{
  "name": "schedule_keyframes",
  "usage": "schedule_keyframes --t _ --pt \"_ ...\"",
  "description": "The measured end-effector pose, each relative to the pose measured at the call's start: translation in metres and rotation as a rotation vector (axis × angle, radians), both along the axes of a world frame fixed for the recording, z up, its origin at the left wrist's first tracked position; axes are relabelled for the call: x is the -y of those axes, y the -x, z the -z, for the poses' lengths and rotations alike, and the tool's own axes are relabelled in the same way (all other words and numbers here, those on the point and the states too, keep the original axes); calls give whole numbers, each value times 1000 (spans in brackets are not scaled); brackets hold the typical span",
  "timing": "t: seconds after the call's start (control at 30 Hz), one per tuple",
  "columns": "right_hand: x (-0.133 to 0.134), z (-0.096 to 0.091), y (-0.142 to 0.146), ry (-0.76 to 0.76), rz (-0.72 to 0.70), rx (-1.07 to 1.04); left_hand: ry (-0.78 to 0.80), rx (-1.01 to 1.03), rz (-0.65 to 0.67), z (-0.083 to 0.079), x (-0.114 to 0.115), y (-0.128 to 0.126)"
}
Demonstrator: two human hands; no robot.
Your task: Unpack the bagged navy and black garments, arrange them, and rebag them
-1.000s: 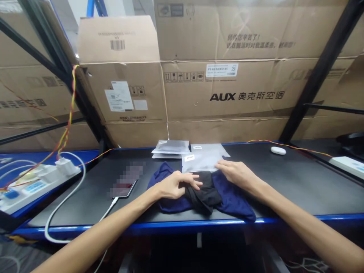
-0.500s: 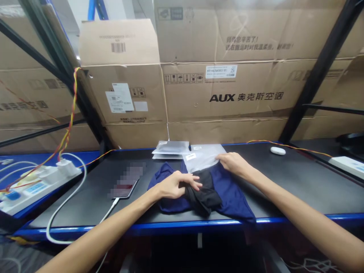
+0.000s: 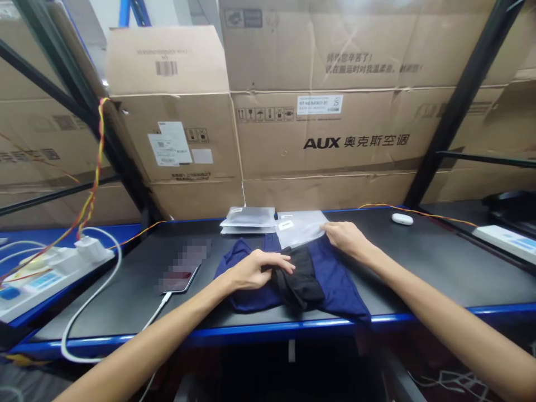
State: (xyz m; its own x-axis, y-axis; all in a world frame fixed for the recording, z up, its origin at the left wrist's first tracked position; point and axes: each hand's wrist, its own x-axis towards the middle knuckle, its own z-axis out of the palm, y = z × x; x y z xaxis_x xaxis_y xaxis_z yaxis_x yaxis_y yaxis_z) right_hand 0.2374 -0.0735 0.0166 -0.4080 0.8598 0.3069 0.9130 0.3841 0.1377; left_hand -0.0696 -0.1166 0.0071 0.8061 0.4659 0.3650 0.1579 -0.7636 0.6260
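My left hand [image 3: 259, 269] has its thumb and fingers closed around a bunched black cloth [image 3: 299, 282]. This cloth lies on a navy blue garment [image 3: 339, 279] spread near the table's front edge. With its fingertips, my right hand [image 3: 347, 237] pinches the right edge of a frosted plastic bag [image 3: 299, 233] bearing a white label. The bag lies at the garment's far side, partly over it, and another labelled bag [image 3: 288, 215] shows just behind it. Left of these sits a small stack of similar bags [image 3: 248, 219].
A phone [image 3: 180, 277] on a white cable lies left on the black tabletop [image 3: 138, 279]. Power strips [image 3: 50, 273] stand at both sides. A white oval case [image 3: 402, 219] is at the back right. Cardboard [image 3: 355, 162] and dark posts [image 3: 464, 106] close off the back.
My right hand has drawn the top plastic bag slightly right and away from me, nearer the bag behind it. My left hand keeps its hold on the black cloth. The view has shifted slightly.
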Motion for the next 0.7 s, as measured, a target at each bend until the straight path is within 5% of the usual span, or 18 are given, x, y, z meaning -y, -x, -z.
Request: schedule_keyframes --t 0.47,0.7 --pt "-46 23 -18 136 -50 -227 -171 -176 -42 -2 5 3" --pt "-13 13 -27 189 -207 -425 -282 -236 -269 -8 2 0"
